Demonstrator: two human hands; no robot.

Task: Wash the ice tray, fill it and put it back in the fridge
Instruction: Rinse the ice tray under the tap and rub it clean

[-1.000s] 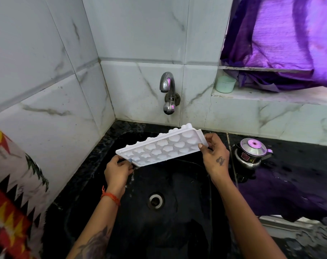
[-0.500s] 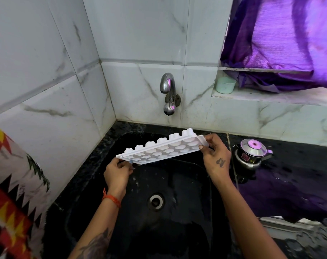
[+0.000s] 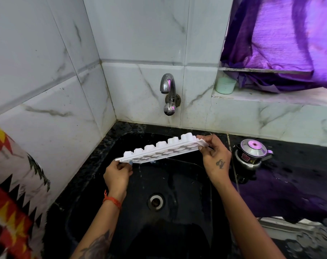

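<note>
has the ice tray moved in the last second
Yes. The ice tray, gripped at its ends over the sink, has tipped flatter beneath the tap, bumps now upward.

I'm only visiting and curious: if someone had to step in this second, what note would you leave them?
Left hand pinches the lower end of the ice tray; right hand pinches the higher end.
Tray is held over the black sink, below the tap, upside down, cups pointing up, tilted.
No water runs from the tap; droplets fall beneath the tray.
Whether washing is finished can't be told.
Left: turn it upright, fill it, return it to the fridge, which is out of view.
</note>
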